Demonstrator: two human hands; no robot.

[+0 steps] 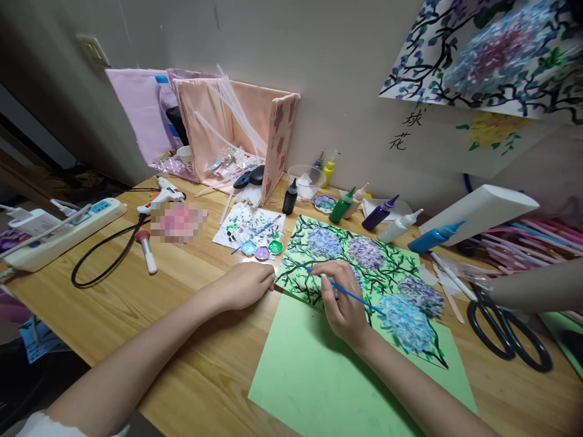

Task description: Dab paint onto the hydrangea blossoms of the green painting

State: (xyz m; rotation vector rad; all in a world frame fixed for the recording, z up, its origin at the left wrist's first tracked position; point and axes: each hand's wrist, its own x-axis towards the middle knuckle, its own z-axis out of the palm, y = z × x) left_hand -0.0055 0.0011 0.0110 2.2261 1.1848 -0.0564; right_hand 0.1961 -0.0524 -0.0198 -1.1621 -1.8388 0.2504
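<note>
My right hand (344, 300) pinches a thin blue paintbrush (359, 298), its tip over the upper left of a green painted sheet (296, 285). Black branches, small green leaves and raised blue and purple flower clusters cover that sheet. A textured light-blue flower (407, 323) lies below the brush's rear end. Beside the sheet's left edge my left hand (246, 286) rests on the table, fingers curled closed; their undersides are hidden. Above it sit a small paint palette (262, 250) with blue, purple and green wells and a paint-stained tissue (243, 223) with another brush (257, 234) across it.
Paint bottles, among them a green one (342, 205) and a black one (290, 197), line the back. Large black-handled scissors (510, 328) lie at right near another person's arm (537, 285). A glue gun (168, 191), its cable and a power strip (68, 237) occupy the left.
</note>
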